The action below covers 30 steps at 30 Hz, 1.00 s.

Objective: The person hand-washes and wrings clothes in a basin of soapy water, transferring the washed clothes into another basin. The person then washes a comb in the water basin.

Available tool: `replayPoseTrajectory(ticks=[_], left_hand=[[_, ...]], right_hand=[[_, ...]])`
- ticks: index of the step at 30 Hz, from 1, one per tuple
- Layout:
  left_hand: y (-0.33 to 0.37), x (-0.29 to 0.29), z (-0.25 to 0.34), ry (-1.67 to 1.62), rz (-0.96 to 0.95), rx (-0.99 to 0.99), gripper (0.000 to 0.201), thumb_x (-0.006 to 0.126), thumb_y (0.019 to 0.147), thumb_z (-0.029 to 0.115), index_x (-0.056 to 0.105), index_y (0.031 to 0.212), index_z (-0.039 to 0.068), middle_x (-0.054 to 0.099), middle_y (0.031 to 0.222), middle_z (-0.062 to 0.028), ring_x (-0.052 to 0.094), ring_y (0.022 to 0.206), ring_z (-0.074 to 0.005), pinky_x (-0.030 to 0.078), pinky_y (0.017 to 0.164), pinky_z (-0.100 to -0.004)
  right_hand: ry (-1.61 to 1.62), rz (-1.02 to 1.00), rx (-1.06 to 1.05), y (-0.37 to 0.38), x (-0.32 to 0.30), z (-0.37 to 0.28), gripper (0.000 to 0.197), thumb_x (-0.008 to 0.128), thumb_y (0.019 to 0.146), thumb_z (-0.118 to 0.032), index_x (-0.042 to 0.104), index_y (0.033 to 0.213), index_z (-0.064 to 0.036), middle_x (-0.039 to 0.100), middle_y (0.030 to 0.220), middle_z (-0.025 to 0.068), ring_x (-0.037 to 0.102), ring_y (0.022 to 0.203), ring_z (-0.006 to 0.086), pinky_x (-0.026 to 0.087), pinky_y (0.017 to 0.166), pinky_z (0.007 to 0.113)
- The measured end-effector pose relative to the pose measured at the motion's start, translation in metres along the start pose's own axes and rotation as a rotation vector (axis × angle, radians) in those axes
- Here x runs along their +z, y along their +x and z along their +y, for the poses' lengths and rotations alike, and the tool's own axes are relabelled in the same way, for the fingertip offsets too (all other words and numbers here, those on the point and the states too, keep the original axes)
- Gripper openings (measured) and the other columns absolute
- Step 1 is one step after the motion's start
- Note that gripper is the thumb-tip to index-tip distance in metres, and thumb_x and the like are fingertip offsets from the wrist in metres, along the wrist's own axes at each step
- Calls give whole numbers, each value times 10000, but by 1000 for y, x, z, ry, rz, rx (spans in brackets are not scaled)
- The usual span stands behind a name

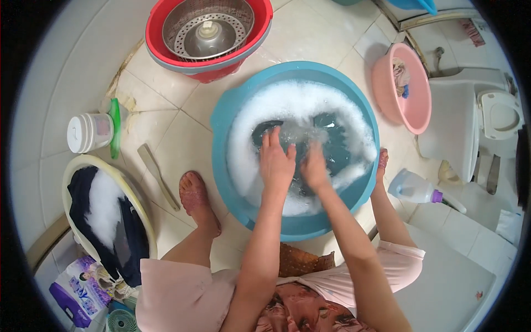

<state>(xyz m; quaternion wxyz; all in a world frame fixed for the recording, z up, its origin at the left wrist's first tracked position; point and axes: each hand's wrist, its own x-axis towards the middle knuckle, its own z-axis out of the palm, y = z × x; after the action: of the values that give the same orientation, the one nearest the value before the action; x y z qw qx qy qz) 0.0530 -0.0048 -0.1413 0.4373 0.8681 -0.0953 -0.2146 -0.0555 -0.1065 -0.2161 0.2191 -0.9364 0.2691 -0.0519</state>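
Observation:
A large blue basin (243, 221) stands on the floor before me, holding water under a thick ring of white foam (276, 97). My left hand (277, 159) is over the water with its fingers stretched out and its thumb apart. Its fingertips are close to a dark wet piece of what looks like cloth (264, 128) at the foam's inner edge. To its right, my right hand (315, 167) dips toward the splashing water; its fingers are smeared by motion and partly hidden. Whether it touches anything under the surface cannot be made out.
At the left sits a cream basin (148, 232) of dark, foam-topped clothes, with a wooden stick (157, 174) and a white tub (91, 133) nearby. A red basin (155, 33) holds a metal spinner basket (182, 19). On the right are a pink basin (387, 105), a bottle (410, 186) and a toilet (451, 122).

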Motion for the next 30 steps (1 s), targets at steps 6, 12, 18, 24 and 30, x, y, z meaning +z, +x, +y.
replayPoseTrajectory(ticks=[6, 12, 18, 24, 30], left_hand=[[-14, 49, 15, -268, -83, -53, 610, 532, 861, 316, 307, 1357, 42, 313, 1390, -217, 339, 1249, -385, 309, 1020, -420], [-5, 2, 16, -1477, -530, -858, 762, 460, 795, 663, 373, 1329, 126, 390, 1328, -76, 447, 1154, -233, 374, 969, -381], [-20, 0, 8, -1594, -380, -489, 530, 498, 897, 426, 383, 1336, 154, 432, 1289, -35, 488, 1072, -197, 422, 904, -360], [-19, 36, -23, -1459, -270, -485, 364, 511, 897, 278, 536, 1113, -13, 593, 1062, -76, 586, 860, -185, 479, 763, -306], [-11, -5, 70, -1234, -101, -497, 264, 659, 824, 182, 595, 1015, 13, 607, 895, -40, 537, 802, -98, 444, 687, -246]], right_hand=[[197, 46, 272, -26, 22, 80, 469, 511, 773, 3, 454, 1238, -6, 435, 1302, 199, 449, 1161, 327, 370, 964, 366], [512, -70, 223, -26, -126, -123, 486, 554, 817, -35, 401, 1278, -9, 506, 1228, 201, 503, 1126, 326, 382, 942, 369], [483, -123, 57, -50, -131, -163, 234, 635, 791, -125, 565, 995, -34, 607, 945, 144, 607, 855, 306, 486, 723, 347], [123, 153, 249, 25, -82, -120, 251, 613, 801, -277, 590, 698, -49, 594, 610, 123, 591, 573, 311, 463, 533, 375], [303, -104, 31, 35, -92, -30, 354, 490, 861, -115, 466, 1205, -34, 629, 1015, 181, 618, 851, 354, 477, 774, 392]])
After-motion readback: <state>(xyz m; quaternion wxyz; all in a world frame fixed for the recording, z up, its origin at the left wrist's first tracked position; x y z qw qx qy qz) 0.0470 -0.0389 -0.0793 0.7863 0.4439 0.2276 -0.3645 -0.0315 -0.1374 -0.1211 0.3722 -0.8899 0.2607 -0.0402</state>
